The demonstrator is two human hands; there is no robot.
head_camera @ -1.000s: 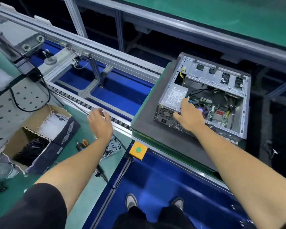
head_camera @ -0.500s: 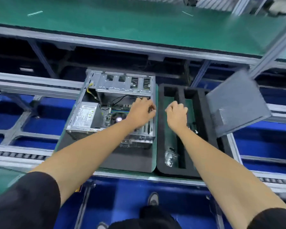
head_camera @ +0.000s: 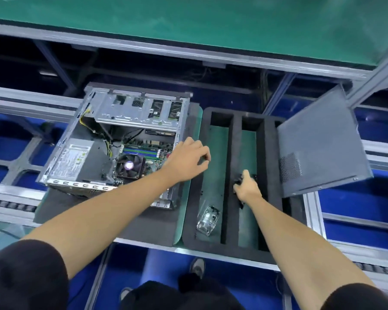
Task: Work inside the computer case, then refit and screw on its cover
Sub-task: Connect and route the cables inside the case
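Note:
The open computer case [head_camera: 92, 153] lies on its side on a grey mat, with the motherboard and fan showing. My left hand [head_camera: 188, 161] hovers over the case's right edge, its fingers curled with thumb against forefinger; nothing shows in them. The grey cover panel [head_camera: 323, 144] leans tilted at the right end of a black foam tray [head_camera: 231, 142]. Down in the tray's middle slot, my right hand [head_camera: 248, 189] grips a small black part [head_camera: 239, 181], mostly hidden by the fingers.
A clear plastic bag [head_camera: 207, 220] lies in the tray's left slot. Case and tray sit on a pallet on the conveyor, with aluminium rails [head_camera: 311, 220] around and blue flooring below. A green shelf [head_camera: 188, 25] runs overhead at the back.
My view swung right from the bench to the tray. My left hand moved from the bench to the case's right edge. My right hand dropped into the middle slot and closed on the black part.

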